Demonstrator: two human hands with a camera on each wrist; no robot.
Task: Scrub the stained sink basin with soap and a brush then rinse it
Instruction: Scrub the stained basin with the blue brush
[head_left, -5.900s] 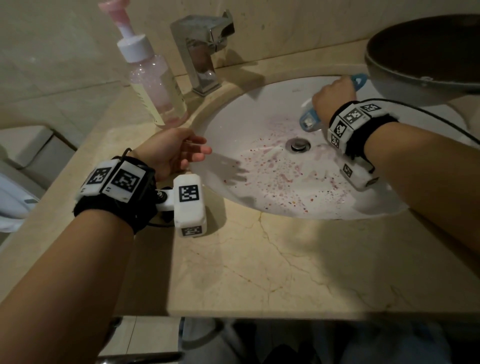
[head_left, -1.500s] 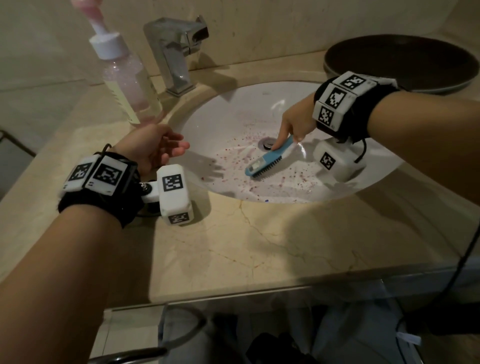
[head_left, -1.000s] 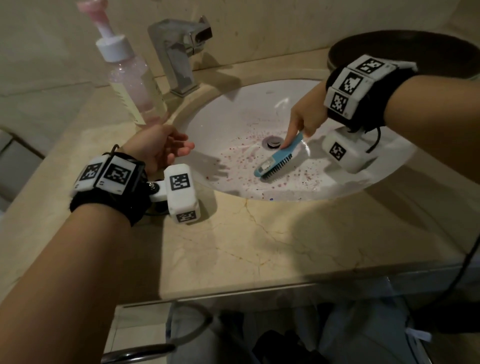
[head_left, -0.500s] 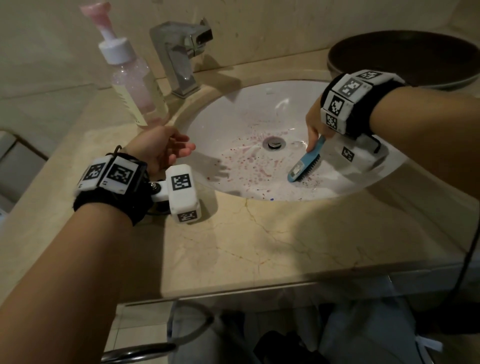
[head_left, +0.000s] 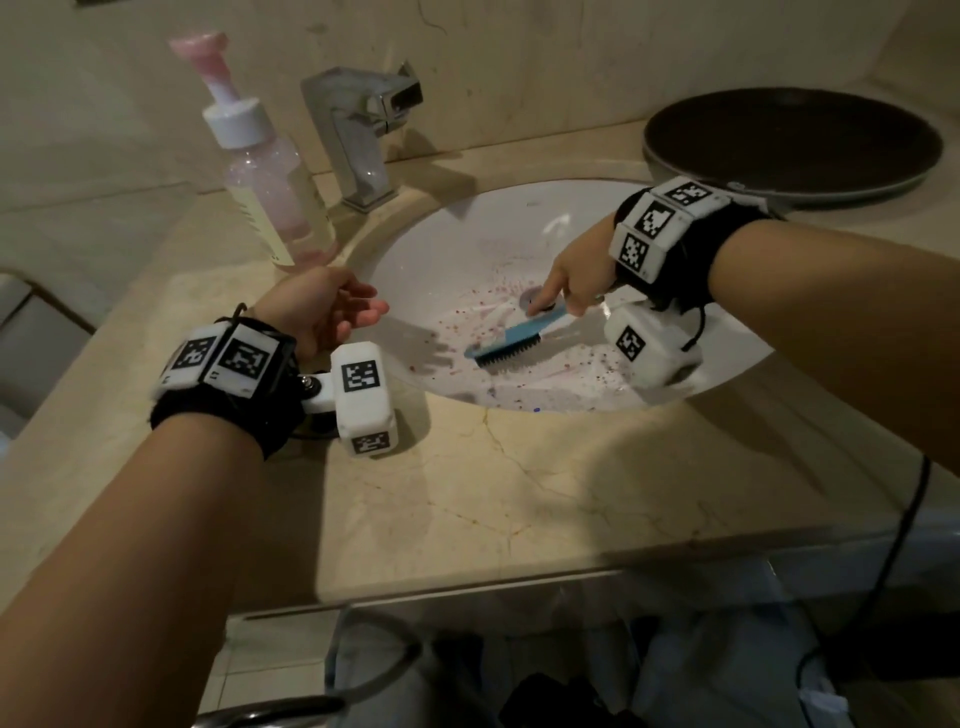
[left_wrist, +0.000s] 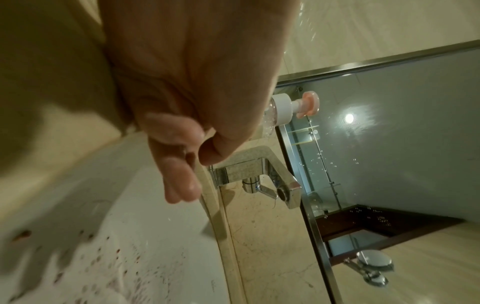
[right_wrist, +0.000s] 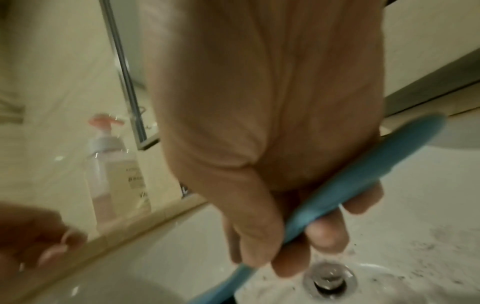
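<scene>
The right hand (head_left: 574, 275) is curled around the blue handle of the brush (head_left: 511, 340), with the forefinger stretched along the top of the handle. The brush lies low in the sink basin (head_left: 467, 244), its dark bristles down against the white bowl, just in front of the drain (head_left: 532, 297) and angled from the drain toward the near rim. In the right wrist view the fingers (right_wrist: 322, 232) wrap under the handle while the drain (right_wrist: 330, 277) sits right below them. Reddish specks and pale smeared streaks mark the basin floor around the brush, thickest on the near side of the drain.

The left hand (head_left: 324, 306) holds nothing; it hovers over the basin's left rim, fingers loosely spread and pointing toward the drain. The left wrist view shows its fingers (left_wrist: 179, 170) relaxed and slightly bent above the speckled bowl.

Behind that rim, on the marble worktop (head_left: 519, 493), stands the soap bottle (head_left: 275, 208), a clear pump bottle with a pink top, upright and just left of the chrome tap (head_left: 363, 135), whose spout reaches toward the basin. A dark round pan (head_left: 789, 140) rests on the worktop beyond the basin's far right edge.
</scene>
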